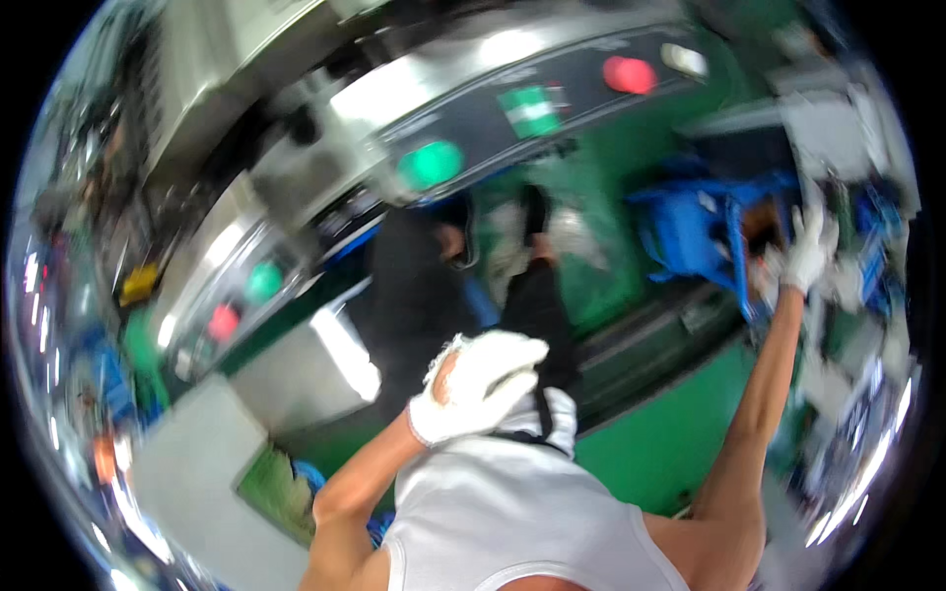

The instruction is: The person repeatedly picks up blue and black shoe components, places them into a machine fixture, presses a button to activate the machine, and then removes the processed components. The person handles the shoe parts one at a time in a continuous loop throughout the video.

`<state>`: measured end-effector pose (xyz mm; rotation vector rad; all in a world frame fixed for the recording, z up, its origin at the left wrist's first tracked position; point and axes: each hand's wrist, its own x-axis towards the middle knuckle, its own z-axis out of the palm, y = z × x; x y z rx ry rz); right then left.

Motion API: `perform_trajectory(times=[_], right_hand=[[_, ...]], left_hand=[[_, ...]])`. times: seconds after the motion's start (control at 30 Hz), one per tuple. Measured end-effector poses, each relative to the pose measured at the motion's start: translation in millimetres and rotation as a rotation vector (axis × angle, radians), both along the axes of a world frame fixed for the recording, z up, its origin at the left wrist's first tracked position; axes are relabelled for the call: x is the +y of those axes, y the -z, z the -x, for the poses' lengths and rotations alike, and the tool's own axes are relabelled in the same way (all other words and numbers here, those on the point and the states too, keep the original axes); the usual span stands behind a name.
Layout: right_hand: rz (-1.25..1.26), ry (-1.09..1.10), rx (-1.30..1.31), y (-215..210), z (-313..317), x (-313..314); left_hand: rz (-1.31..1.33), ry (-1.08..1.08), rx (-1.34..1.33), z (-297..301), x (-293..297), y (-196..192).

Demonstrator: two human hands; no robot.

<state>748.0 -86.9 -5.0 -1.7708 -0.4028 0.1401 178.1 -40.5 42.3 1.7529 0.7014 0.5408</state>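
My left hand [480, 386], in a white knit glove, hovers in front of my waist. Its fingers are loosely bent with a gap between them, and nothing shows in the grasp. Just below it, a white cloth [561, 422] hangs at my waist beside a dark strap. Far out to the right reaches my right hand [812, 248], also gloved in white. Its fingers are stretched and spread, holding nothing that I can see. It is beside a blue bin [695, 229] with a brownish opening, over a blurred cluttered surface; whether it touches anything there I cannot tell.
Ahead stands a metal machine with a dark control panel [581, 84], carrying a green button [431, 164] and a red button [629, 75]. A smaller panel [236, 300] with two buttons is at left. A grey tabletop [202, 483] lies lower left. Green floor surrounds my feet.
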Motion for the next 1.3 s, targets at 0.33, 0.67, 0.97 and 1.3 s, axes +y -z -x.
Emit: perform_trajectory(times=[0.33, 0.67, 0.97, 1.3], right_hand=[[0.425, -0.927, 0.352, 95.1, 370.5, 7.7], [0.891, -1.371, -0.186, 61.9, 402.5, 81.1], [0.93, -1.391, -0.27, 32.1, 420.5, 131.7], [0.191, -2.562, 0.5, -194.3, 728.9, 1.9]], left_hand=[[0.546, -1.506, 1.023, 372.2, -272.8, 120.5], [1.229, -2.478, 1.432, 402.2, -607.0, 100.8], [1.322, -2.454, 1.32, 455.7, -675.5, 181.9], [0.573, -2.075, 1.438, 393.7, -588.9, 172.9]])
